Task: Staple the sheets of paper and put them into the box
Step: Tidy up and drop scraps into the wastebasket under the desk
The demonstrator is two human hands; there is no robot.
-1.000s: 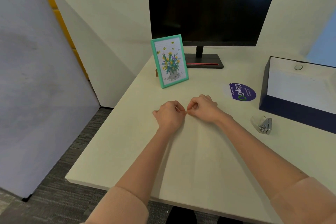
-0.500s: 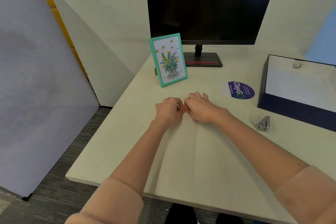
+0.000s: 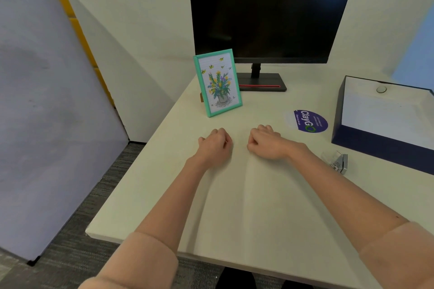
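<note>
The sheets of paper (image 3: 258, 199) lie flat on the pale desk in front of me, almost the same colour as the desk. My left hand (image 3: 215, 145) and my right hand (image 3: 266, 142) sit at the sheets' far edge with fingers curled, and each seems to pinch that edge. A small clear and silver stapler (image 3: 337, 162) lies to the right of my right forearm, apart from it. The open dark blue box (image 3: 375, 148) with a white inside stands at the right, beyond the stapler.
A black monitor (image 3: 270, 9) on its stand fills the back of the desk. A teal picture frame (image 3: 218, 82) stands just beyond my left hand. A purple round sticker (image 3: 310, 121) is on the desk near the box. The desk's left edge drops to carpet.
My hands were touching at the middle of the sheets' far edge. They have slid apart, left hand leftward and right hand rightward.
</note>
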